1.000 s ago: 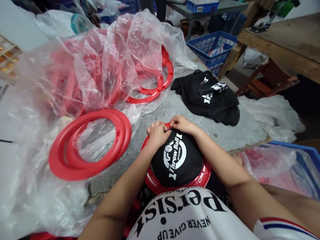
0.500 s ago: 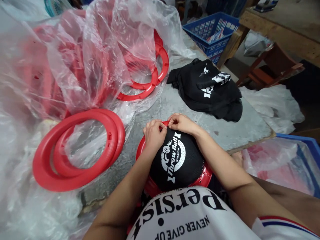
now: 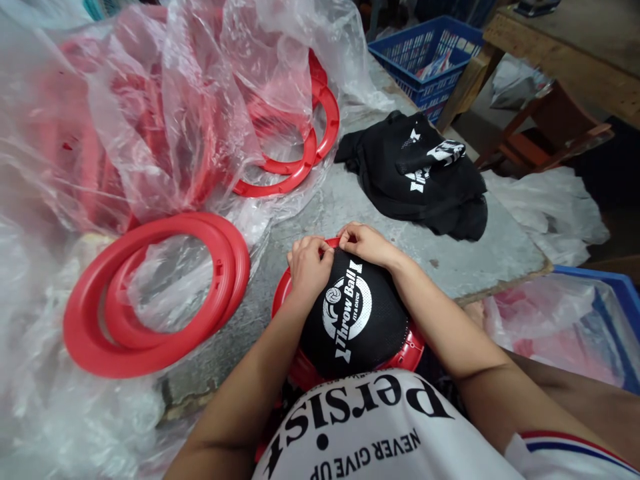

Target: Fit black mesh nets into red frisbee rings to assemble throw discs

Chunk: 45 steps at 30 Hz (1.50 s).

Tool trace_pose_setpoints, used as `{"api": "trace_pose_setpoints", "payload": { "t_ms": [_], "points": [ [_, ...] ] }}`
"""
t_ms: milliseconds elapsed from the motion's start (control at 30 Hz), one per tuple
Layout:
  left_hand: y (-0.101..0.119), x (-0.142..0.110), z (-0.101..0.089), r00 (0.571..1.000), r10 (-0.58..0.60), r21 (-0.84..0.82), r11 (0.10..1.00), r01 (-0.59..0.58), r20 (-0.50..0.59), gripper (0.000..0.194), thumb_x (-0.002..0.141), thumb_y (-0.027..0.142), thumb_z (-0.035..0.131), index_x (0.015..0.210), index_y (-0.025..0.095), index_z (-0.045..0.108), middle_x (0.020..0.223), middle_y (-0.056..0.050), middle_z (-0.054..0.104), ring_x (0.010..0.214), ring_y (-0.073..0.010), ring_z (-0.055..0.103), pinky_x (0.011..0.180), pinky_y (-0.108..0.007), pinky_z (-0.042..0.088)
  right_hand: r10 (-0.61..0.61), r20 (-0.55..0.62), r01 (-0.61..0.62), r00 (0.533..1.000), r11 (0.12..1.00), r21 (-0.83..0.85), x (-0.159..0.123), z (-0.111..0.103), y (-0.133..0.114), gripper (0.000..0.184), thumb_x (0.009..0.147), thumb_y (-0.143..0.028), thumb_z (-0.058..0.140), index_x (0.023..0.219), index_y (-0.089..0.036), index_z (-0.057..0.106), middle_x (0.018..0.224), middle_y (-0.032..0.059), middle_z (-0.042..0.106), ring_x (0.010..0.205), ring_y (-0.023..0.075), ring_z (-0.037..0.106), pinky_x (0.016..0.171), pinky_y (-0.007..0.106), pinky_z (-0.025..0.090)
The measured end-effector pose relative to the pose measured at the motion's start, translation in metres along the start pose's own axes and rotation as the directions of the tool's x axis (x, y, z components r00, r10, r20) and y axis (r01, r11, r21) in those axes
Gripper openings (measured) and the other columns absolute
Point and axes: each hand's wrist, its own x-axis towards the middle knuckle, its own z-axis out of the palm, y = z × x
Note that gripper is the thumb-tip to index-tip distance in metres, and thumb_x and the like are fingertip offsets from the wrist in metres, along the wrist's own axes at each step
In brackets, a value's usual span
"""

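Grey worktable (image 3: pixel 430 263), action at the edge!
Left hand (image 3: pixel 309 267) and right hand (image 3: pixel 366 243), fingertips pinched close, grip the black fabric (image 3: pixel 387 327) at the red ring's (image 3: pixel 413 348) far rim, by the white shirt (image 3: pixel 390 427).

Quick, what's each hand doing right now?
Left hand: closed, pinching black cloth at far edge of red ring.
Right hand: closed, pinching the same cloth alongside.

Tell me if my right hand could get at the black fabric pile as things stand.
Probably yes: nothing visible blocks the way to the black fabric pile, just beyond the right hand, though that hand is busy at the covered red ring.
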Motion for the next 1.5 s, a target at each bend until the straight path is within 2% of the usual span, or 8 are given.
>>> {"api": "trace_pose_setpoints", "payload": {
  "t_ms": [133,333,667,1000,1267,1500],
  "points": [
    [0.000,-0.001,0.000,1.000,0.005,0.009,1.000,-0.005,0.002,0.010,0.092,0.024,0.060,0.082,0.024,0.064,0.121,-0.002,0.070,0.120,-0.0275,0.056,0.102,-0.046,0.040,-0.016,-0.013,0.016,1.000,0.998,-0.058,0.001,0.000,-0.001,0.009,0.080,-0.011,0.062,0.074,-0.017,0.065,0.095,0.0037,0.070,0.085,0.0150,0.062,0.081,0.026,0.046],
    [0.000,0.000,0.000,1.000,0.002,0.019,1.000,-0.002,0.012,0.010,0.092,0.023,0.060,0.082,0.023,0.064,0.122,-0.003,0.070,0.121,-0.0269,0.055,0.103,-0.046,0.040,-0.003,0.016,0.005,1.000,0.992,-0.124,0.000,-0.002,-0.007,0.013,0.079,-0.011,0.064,0.068,-0.016,0.065,0.097,0.0055,0.070,0.086,0.0163,0.063,0.079,0.026,0.045],
    [0.002,0.000,0.000,1.000,-0.029,0.029,0.999,0.028,0.010,0.012,0.091,0.022,0.058,0.081,0.023,0.063,0.123,-0.003,0.069,0.120,-0.0266,0.055,0.103,-0.045,0.040,-0.002,-0.004,0.002,1.000,0.996,-0.086,-0.001,-0.002,-0.005,0.011,0.080,-0.010,0.065,0.071,-0.017,0.065,0.098,0.0042,0.070,0.089,0.0159,0.062,0.083,0.027,0.044],
    [0.000,0.002,0.002,0.999,-0.040,0.016,0.999,0.040,-0.002,0.013,0.088,0.020,0.056,0.077,0.022,0.060,0.114,-0.005,0.069,0.115,-0.0261,0.056,0.103,-0.044,0.040,0.007,-0.030,-0.010,1.000,0.994,-0.106,-0.001,0.000,-0.007,0.011,0.080,-0.012,0.063,0.070,-0.018,0.063,0.100,0.0041,0.070,0.088,0.0165,0.061,0.084,0.029,0.044],
    [0.001,0.002,0.001,0.999,-0.039,0.051,0.998,0.038,0.017,0.012,0.089,0.021,0.054,0.078,0.022,0.059,0.113,-0.006,0.069,0.114,-0.0279,0.056,0.099,-0.045,0.041,0.079,-0.058,-0.090,0.995,0.970,-0.224,-0.001,0.002,-0.019,0.015,0.081,-0.009,0.058,0.070,-0.019,0.060,0.099,0.0081,0.070,0.089,0.0202,0.061,0.088,0.032,0.045],
    [0.001,0.004,0.002,0.998,-0.063,0.061,0.996,0.062,0.018,0.014,0.089,0.020,0.053,0.077,0.023,0.058,0.112,-0.007,0.069,0.114,-0.0281,0.057,0.098,-0.044,0.041,0.104,-0.047,-0.111,0.994,0.975,-0.190,-0.002,0.002,-0.019,0.017,0.082,-0.011,0.059,0.067,-0.019,0.058,0.095,0.0059,0.070,0.086,0.0183,0.060,0.081,0.029,0.044]
  ]
}}
